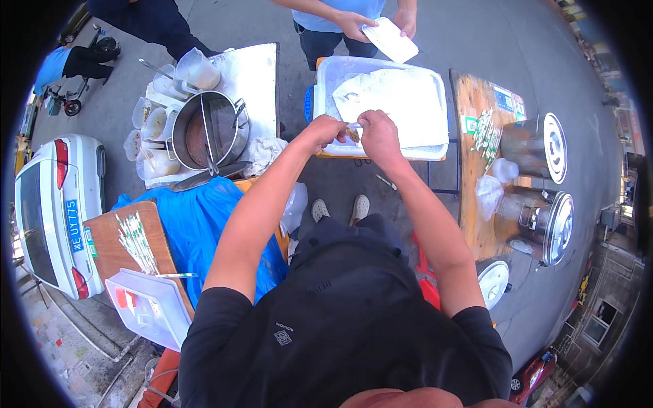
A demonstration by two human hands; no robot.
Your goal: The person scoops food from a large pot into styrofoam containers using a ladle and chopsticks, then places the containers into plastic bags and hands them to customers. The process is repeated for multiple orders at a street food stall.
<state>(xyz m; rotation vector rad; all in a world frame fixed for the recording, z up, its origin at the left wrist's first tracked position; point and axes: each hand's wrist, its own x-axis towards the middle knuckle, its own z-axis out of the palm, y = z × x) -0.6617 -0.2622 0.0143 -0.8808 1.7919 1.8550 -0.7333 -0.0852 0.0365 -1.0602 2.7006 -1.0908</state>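
Both my hands meet over the near edge of a white tub [441,136], which has a white cloth [398,102] spread inside it. Between my fingertips sits a small brownish item [353,134] with a pale, thin edge, too small for me to tell its kind. My left hand [326,132] is closed, pinching it from the left. The fingers of my right hand [379,136] are also pinched together, at its upper right side. Across the tub, another person's hands [381,27] hold a flat white container [391,41].
A divided steel pot [178,139] stands to the left among plastic jugs [197,69], near a blue plastic sheet [204,214]. On the right, a wooden board [469,183] carries wrapped straws [487,139] and lidded metal drums [527,146]. A white car [64,177] is parked farther left.
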